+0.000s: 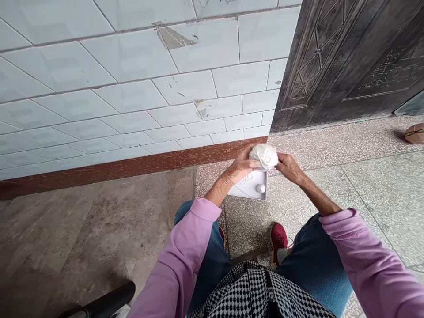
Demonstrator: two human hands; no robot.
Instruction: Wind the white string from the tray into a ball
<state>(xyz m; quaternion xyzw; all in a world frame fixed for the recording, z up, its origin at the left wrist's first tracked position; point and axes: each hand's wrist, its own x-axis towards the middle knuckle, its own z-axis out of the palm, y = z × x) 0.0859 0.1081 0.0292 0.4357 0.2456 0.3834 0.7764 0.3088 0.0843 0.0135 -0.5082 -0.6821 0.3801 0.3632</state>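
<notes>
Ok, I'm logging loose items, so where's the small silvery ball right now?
In the head view, the small silvery ball lies right of center, in the white tray toward its right edge, below the white string bundle in the left hand.

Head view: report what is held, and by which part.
A white yarn ball, gripped at its left side by the left hand; the right hand is at its right edge, its exact grip unclear.

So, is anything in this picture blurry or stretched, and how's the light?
Head view: soft, fairly even light, with the dark door showing less detail than the pale wall tiles; head view: the white yarn bundle looks slightly smeared beside the right hand; head view: wide-angle stretch towards the edges, and a soft shadow beside the brown ball.
</notes>
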